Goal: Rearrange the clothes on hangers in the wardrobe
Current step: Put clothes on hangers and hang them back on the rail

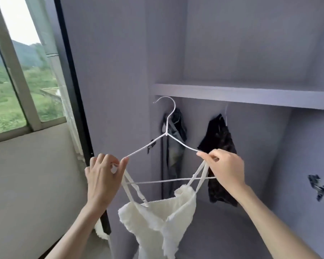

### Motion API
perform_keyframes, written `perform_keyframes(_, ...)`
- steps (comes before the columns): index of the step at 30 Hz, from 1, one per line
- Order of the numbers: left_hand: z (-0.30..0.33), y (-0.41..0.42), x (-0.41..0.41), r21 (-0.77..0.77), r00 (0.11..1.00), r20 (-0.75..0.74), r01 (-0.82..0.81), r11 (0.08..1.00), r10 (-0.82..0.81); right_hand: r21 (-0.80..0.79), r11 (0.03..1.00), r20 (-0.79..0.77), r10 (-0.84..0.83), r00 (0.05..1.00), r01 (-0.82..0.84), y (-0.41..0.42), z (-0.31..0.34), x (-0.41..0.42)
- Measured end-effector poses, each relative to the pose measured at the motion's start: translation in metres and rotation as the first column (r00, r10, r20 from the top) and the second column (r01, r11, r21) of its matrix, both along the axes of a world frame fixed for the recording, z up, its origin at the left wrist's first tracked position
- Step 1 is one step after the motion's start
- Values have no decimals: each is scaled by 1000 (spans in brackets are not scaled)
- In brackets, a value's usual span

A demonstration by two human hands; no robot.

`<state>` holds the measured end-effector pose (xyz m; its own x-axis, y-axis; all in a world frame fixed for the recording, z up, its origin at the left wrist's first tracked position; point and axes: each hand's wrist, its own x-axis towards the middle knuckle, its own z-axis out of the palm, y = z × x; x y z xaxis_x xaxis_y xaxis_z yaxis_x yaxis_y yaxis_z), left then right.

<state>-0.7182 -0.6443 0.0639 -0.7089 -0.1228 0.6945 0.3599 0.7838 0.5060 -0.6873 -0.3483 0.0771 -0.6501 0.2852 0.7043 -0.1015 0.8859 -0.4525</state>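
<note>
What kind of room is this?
Probably a bedroom or dressing corner: an open wardrobe with a shelf, dark clothes hanging beneath it, and a window beside it overlooking green hills.

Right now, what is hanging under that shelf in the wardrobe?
Under the shelf hang a dark, partly grey garment on the left and a black lacy garment to its right. The rail is hidden by the shelf; the white hanger partly covers the left one.
</note>
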Motion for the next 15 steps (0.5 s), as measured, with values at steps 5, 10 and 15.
perform_keyframes(5,-4,54,-38,-111,998,1,67,992,-67,12,975,43,-224,974,223,30,1,18)
perform_keyframes(10,10,116,-86,-100,980,81,187,977,-179,1,936,216,-343,914,351,59,15,24)
perform_keyframes(15,18,172,-128,-76,953,127,286,955,-275,-414,910,481,202,853,18,109,30,26)
